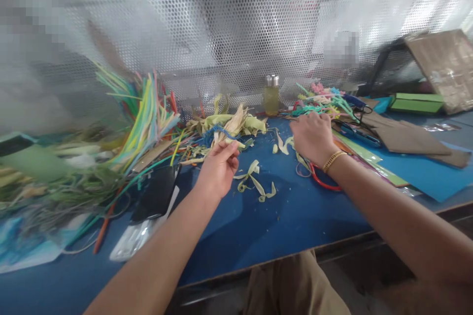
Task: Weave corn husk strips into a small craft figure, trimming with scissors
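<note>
My left hand (220, 165) is closed, with thumb and fingers pinching a pale green strip of corn husk (240, 143) whose tip pokes out past the fingertips. Just behind it lies a heap of dried husks (236, 122) with a fuzzy blue pipe cleaner (218, 130) across it. Farther right, my right hand (312, 133) reaches over the table, knuckles up and fingers bent downward, so its fingertips are hidden. It is in front of a bunch of coloured pipe cleaners (325, 101) and near a red-handled tool (323, 182). Curled husk scraps (256, 184) lie between my hands.
Long coloured pipe cleaners (144, 113), a black phone (157, 192) and green fibre (84, 187) crowd the left of the blue table (236, 241). A lidded glass jar (271, 96) stands by the perforated metal screen (244, 34). Cardboard pieces (410, 138) and a green box (416, 103) lie right.
</note>
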The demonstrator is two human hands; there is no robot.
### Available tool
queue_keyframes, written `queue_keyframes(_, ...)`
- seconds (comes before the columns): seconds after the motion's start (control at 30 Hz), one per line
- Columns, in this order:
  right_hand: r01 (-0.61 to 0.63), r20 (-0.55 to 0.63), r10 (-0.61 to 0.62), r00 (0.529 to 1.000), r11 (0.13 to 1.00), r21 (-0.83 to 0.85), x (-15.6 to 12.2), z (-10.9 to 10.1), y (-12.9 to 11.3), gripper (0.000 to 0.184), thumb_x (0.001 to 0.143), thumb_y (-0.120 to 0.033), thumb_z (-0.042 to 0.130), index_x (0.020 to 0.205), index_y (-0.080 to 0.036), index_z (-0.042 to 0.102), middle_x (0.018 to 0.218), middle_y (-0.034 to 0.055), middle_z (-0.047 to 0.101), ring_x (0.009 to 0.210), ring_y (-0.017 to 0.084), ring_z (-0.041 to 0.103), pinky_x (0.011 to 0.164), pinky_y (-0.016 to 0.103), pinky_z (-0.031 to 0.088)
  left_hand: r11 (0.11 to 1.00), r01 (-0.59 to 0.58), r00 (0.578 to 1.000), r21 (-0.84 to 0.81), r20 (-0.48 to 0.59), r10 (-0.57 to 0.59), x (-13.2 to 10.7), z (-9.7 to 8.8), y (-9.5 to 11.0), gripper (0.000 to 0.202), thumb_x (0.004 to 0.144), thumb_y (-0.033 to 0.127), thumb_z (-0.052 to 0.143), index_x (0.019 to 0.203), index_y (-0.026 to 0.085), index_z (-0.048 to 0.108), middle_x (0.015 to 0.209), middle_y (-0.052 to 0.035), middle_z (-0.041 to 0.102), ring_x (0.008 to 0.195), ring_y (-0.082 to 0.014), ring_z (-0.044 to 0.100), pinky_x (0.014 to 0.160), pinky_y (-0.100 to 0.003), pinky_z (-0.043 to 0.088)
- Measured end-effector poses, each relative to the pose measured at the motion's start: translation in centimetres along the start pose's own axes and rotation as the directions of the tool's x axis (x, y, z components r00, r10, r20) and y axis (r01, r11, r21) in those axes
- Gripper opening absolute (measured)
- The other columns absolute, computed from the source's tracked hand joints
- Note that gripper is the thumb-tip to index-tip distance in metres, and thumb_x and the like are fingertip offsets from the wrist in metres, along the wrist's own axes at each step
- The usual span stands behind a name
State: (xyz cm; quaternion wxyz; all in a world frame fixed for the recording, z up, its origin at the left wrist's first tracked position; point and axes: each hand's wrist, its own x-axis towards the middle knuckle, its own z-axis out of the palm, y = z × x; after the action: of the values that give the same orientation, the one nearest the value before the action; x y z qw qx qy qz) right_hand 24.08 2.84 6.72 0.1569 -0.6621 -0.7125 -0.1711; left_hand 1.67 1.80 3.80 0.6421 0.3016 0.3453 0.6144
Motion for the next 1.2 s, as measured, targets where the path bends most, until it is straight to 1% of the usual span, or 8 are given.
queue_keyframes(0.07,0.123,-0.022,-0.121,0.992,0.971,0.203,0.0,-0.3,-0.6,0.025,0.085,-0.02,0.059,0.107,-0.017,0.072,0.113,0.0157,0.07,0.115,0.035,0.058,0.099,0.052,0.04,1.0,0.002,1.0,0.019,-0.002,-0.002,0.0,0.1,-0.2,0.037,0.053,0.017,0.091,0.07,0.017,0.058,0.066,0.0064,0.058,0.062,-0.0045,0.056,0.052,-0.013,0.04)
queue_keyframes(0.13,0.203,0.009,-0.254,0.967,0.792,0.576,-0.6,-0.1,-2.2,0.028,0.087,-0.029,0.063,0.113,-0.02,0.069,0.115,0.009,0.072,0.106,0.024,0.065,0.094,0.038,0.048,0.999,0.002,1.0,0.041,0.004,-0.002,-0.1,0.1,-0.5,0.037,0.054,0.017,0.091,0.068,0.017,0.057,0.065,0.0065,0.057,0.061,-0.0043,0.054,0.053,-0.014,0.04)
queue_keyframes(0.2,0.177,0.001,-0.281,0.96,0.606,0.776,-1.2,0.4,-4.2,0.031,0.084,-0.03,0.066,0.113,-0.019,0.068,0.111,0.007,0.073,0.099,0.018,0.067,0.088,0.03,0.051,0.998,-0.001,1.0,0.056,0.023,0.0,-0.2,0.1,-0.7,0.036,0.055,0.018,0.09,0.067,0.017,0.056,0.064,0.0067,0.055,0.058,-0.0043,0.052,0.055,-0.016,0.04)
queue_keyframes(0.4,0.145,-0.018,-0.255,0.967,0.487,0.861,-1.4,1.5,-6.3,0.011,0.083,-0.023,0.064,0.088,-0.017,0.072,0.085,0.003,0.074,0.078,0.014,0.064,0.075,0.027,0.049,0.996,0.015,0.996,0.084,0.082,-0.022,-0.4,0.1,-1.1,0.032,0.057,0.018,0.089,0.065,0.017,0.057,0.065,0.0051,0.057,0.06,-0.0051,0.051,0.056,-0.017,0.039)
queue_keyframes(0.7,0.08,0.017,-0.243,0.97,0.384,0.92,-1.3,2.2,-6.3,0.01,0.084,-0.022,0.061,0.079,-0.017,0.068,0.078,0.0009,0.069,0.072,0.011,0.059,0.07,0.025,0.047,0.995,0.034,0.997,0.093,0.072,-0.041,-0.4,0.2,-1.2,0.03,0.056,0.02,0.089,0.071,0.017,0.063,0.071,0.0035,0.058,0.065,-0.0065,0.054,0.058,-0.018,0.04)
queue_keyframes(0.8,0.004,0.106,-0.237,0.966,0.424,0.906,-1.1,2.7,-5.4,0.011,0.082,-0.025,0.063,0.077,-0.018,0.069,0.079,0.0012,0.07,0.072,0.013,0.06,0.07,0.026,0.047,0.993,-0.017,1.0,0.115,0.002,0.017,-0.1,0.1,-0.7,0.034,0.056,0.022,0.09,0.082,0.019,0.067,0.073,0.0032,0.058,0.068,-0.0077,0.054,0.058,-0.018,0.042)
queue_keyframes(0.97,-0.068,0.27,-0.252,0.929,0.6,0.797,-1.1,4.1,-4.1,0.008,0.078,-0.024,0.068,0.073,-0.022,0.073,0.087,0.0022,0.075,0.084,0.017,0.066,0.077,0.029,0.046,0.972,-0.164,0.98,0.171,-0.081,0.179,0.5,-0.4,0.4,0.031,0.061,0.028,0.086,0.085,0.02,0.068,0.077,0.0017,0.059,0.07,-0.008,0.054,0.058,-0.018,0.042)
queue_keyframes(1.2,-0.067,0.323,-0.239,0.916,0.702,0.709,-1.3,5.2,-5.4,0.011,0.079,-0.024,0.066,0.078,-0.023,0.077,0.082,0.0012,0.076,0.073,0.016,0.065,0.067,0.027,0.045,0.925,-0.127,0.99,0.357,-0.009,0.139,0.8,-0.8,0.6,0.028,0.064,0.038,0.082,0.077,0.018,0.068,0.074,0.0,0.059,0.063,-0.0092,0.052,0.052,-0.019,0.035)
